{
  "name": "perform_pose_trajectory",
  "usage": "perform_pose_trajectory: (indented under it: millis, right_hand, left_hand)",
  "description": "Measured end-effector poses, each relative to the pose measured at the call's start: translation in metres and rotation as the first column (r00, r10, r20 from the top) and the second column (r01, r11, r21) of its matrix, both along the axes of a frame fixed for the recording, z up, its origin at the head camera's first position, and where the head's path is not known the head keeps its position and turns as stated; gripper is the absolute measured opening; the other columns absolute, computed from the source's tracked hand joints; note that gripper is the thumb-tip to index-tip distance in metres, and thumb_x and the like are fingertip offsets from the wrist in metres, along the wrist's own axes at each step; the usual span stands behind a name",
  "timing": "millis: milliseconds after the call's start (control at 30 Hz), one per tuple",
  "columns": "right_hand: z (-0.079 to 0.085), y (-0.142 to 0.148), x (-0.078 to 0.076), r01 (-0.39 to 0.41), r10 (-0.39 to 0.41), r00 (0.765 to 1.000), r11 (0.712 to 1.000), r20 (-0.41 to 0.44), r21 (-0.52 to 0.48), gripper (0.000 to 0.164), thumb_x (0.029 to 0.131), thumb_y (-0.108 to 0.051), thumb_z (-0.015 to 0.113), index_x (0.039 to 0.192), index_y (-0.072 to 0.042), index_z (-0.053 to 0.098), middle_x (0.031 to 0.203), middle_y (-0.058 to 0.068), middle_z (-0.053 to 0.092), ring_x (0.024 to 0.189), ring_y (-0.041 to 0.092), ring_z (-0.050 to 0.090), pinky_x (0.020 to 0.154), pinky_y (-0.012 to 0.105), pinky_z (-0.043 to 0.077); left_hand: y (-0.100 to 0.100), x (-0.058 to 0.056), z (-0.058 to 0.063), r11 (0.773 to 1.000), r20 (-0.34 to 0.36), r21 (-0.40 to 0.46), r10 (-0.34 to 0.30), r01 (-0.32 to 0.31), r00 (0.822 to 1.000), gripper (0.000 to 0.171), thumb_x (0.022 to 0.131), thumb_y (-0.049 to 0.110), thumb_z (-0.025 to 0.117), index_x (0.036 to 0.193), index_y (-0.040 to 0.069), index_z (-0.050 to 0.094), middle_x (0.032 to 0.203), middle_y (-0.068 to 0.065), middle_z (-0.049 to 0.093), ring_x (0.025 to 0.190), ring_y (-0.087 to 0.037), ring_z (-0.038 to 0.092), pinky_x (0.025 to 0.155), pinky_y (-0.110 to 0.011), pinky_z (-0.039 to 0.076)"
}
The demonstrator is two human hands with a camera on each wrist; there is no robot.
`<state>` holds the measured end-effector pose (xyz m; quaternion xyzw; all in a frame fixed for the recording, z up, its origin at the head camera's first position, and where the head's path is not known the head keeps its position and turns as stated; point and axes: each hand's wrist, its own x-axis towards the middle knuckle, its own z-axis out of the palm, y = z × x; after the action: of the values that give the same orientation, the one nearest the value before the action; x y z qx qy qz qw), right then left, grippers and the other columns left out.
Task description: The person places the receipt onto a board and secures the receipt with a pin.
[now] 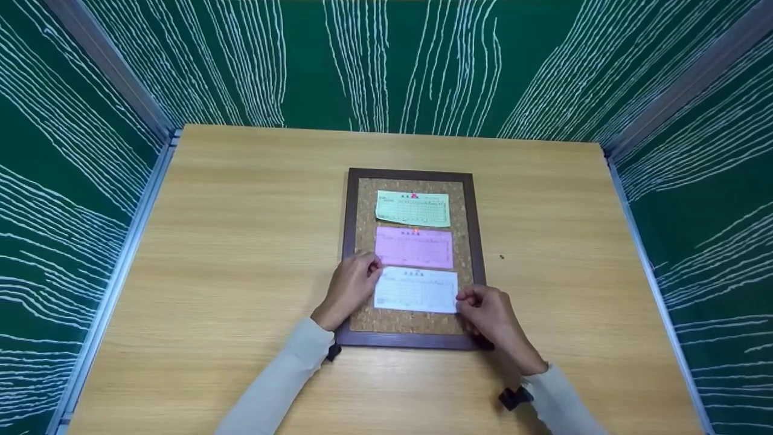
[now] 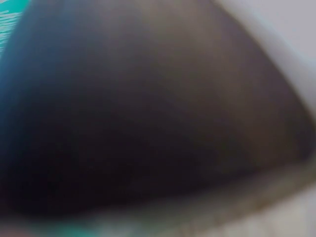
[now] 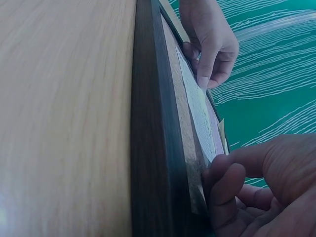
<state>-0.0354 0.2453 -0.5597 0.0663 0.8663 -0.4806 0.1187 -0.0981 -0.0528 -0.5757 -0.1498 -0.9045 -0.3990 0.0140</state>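
Observation:
A white printed slip (image 1: 415, 291) lies over the lower part of a framed cork board (image 1: 416, 322). My left hand (image 1: 354, 279) pinches its upper left corner between thumb and fingers. At the slip's right edge, my right hand (image 1: 488, 309) pinches the paper, its wrist crossing the frame's lower right corner. Above the slip, a pink slip (image 1: 413, 249) and a green slip (image 1: 413, 209) hang one over the other, each with a red pin at its top. The right wrist view shows the white slip (image 3: 196, 111) edge-on between both hands. A dark blur fills most of the left wrist view.
The board lies on a wooden table (image 1: 241, 241) with its dark brown frame (image 1: 410, 176) around the cork. A tiny dark speck (image 1: 501, 257) sits right of the frame. Green walls (image 1: 314, 66) with white lines and metal posts (image 1: 115, 66) enclose the table's back and sides.

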Motion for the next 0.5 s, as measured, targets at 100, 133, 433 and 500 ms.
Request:
perform_pose_trajectory:
  millis: [100,133,433,500]
  right_hand:
    - [-0.0008,-0.0006,-0.0004,-0.001,0.001,1.000,1.000,0.000,0.013,0.007,0.096,0.007,0.072,0.099,0.002,0.076,0.077,0.006,0.067,0.051,0.015,0.060,0.044,0.021,0.045]
    - [-0.0012,-0.0007,-0.0007,-0.003,0.003,1.000,1.000,0.001,0.018,0.008,0.096,0.007,0.072,0.100,0.002,0.076,0.077,0.006,0.067,0.052,0.015,0.060,0.045,0.020,0.046]
    - [-0.0005,-0.0007,-0.0012,-0.006,0.006,1.000,1.000,-0.005,0.030,0.009,0.096,0.007,0.071,0.101,0.002,0.077,0.078,0.006,0.068,0.054,0.015,0.062,0.046,0.021,0.047]
    - [-0.0005,0.0004,-0.0012,-0.008,0.008,1.000,1.000,-0.011,0.022,0.009,0.097,0.007,0.072,0.102,0.002,0.077,0.078,0.006,0.068,0.054,0.015,0.062,0.045,0.021,0.047]
  left_hand:
    - [-0.0017,-0.0013,-0.0073,1.000,-0.056,0.013,-0.010,0.010,0.998,0.007,0.100,0.003,0.077,0.094,0.005,0.077,0.089,-0.003,0.073,0.079,-0.017,0.067,0.071,-0.035,0.058]
    - [-0.0019,-0.0011,-0.0076,1.000,-0.076,0.017,-0.013,0.014,0.997,0.007,0.100,0.002,0.077,0.093,0.005,0.077,0.088,-0.004,0.073,0.078,-0.017,0.067,0.070,-0.035,0.058]
    - [-0.0021,-0.0019,-0.0087,1.000,-0.094,0.018,-0.022,0.024,0.995,0.007,0.098,-0.002,0.077,0.094,0.005,0.076,0.089,-0.005,0.074,0.077,-0.016,0.068,0.068,-0.032,0.058]
    - [-0.0018,-0.0012,-0.0037,1.000,-0.066,0.012,-0.022,0.023,0.998,0.007,0.099,-0.001,0.077,0.095,0.005,0.077,0.090,-0.005,0.075,0.078,-0.016,0.069,0.069,-0.033,0.059]
